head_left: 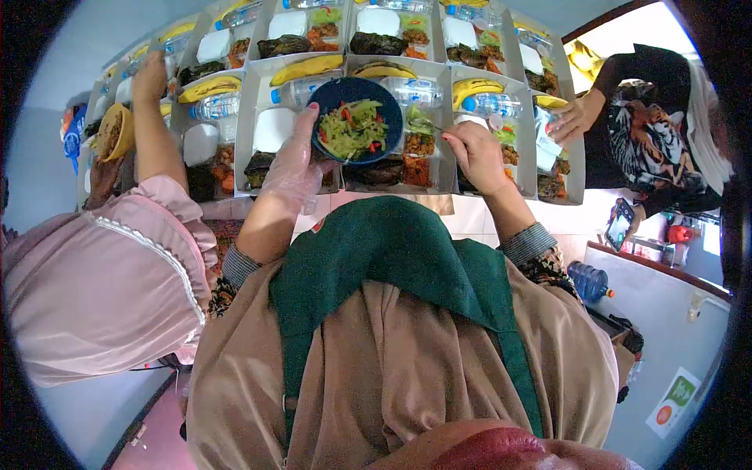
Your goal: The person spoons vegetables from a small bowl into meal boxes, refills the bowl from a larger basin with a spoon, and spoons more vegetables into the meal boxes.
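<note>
My left hand (296, 160), in a clear plastic glove, grips a dark blue bowl (396, 117) by its left side. Chopped green vegetables with red pieces (352, 129) fill the bowl. In my right hand (479, 160) is a metal spoon (438, 128), pinched near its handle; its tip points left, over the greens (421, 117) in an open food box. That white box (450, 168) also carries a water bottle (415, 92), brown and orange food portions and a dark wrapped item, partly hidden beneath the bowl.
Rows of similar boxes with bananas (308, 69) cover the table. At left, a person in pink (117, 266) reaches over the boxes, near a yellow bowl (116, 131). A person in black (638, 117) at right touches a box and holds a phone (620, 223).
</note>
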Available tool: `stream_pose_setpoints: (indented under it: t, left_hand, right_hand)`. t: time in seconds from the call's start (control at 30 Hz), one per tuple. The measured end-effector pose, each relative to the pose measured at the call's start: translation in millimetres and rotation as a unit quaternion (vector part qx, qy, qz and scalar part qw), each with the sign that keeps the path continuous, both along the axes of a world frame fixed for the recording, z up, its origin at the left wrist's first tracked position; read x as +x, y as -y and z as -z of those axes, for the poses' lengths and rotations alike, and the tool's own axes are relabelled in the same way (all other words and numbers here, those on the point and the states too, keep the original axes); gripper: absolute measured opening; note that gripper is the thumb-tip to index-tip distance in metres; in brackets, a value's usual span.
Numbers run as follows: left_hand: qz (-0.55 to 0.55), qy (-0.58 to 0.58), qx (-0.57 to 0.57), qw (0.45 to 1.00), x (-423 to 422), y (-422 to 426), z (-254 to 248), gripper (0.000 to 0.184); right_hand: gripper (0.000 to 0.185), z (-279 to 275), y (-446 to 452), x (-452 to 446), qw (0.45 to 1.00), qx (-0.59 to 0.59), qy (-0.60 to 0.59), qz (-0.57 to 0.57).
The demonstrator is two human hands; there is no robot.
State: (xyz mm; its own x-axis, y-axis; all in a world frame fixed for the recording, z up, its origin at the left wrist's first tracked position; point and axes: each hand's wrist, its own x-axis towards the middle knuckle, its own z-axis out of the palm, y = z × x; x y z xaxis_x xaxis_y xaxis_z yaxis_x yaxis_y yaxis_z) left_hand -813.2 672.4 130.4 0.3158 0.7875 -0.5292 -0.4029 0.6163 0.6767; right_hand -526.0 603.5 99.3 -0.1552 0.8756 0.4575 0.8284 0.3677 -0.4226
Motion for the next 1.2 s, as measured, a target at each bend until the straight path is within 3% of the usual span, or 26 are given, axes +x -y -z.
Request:
stream_pose_setpoints:
  t: [0.37,0.57,0.67,0.77,1.2]
  left_hand:
    - [0.008,0.039,0.039,0.998,-19.2,25.7,1.6,0.053]
    - [0.007,0.031,0.025,0.999,-16.1,24.4,-5.0,0.054]
    - [0.008,0.024,0.016,1.000,-16.2,22.8,-8.3,0.054]
    - [0.000,0.005,0.020,1.000,-15.4,23.0,-14.1,0.053]
    - [0.018,0.028,0.040,0.999,-20.2,15.5,4.7,0.054]
  right_hand:
    - [0.011,3.0,17.2,-8.1,0.999,0.034,-0.008,0.013]
    - [0.013,4.5,5.4,-12.3,0.994,0.097,0.049,-0.020]
    - [0.013,4.8,7.2,-15.4,0.996,0.030,0.075,-0.042]
    - [0.014,10.7,10.2,-14.6,0.993,0.035,0.099,-0.045]
    - [0.011,7.9,8.4,-8.1,0.999,0.047,0.020,0.006]
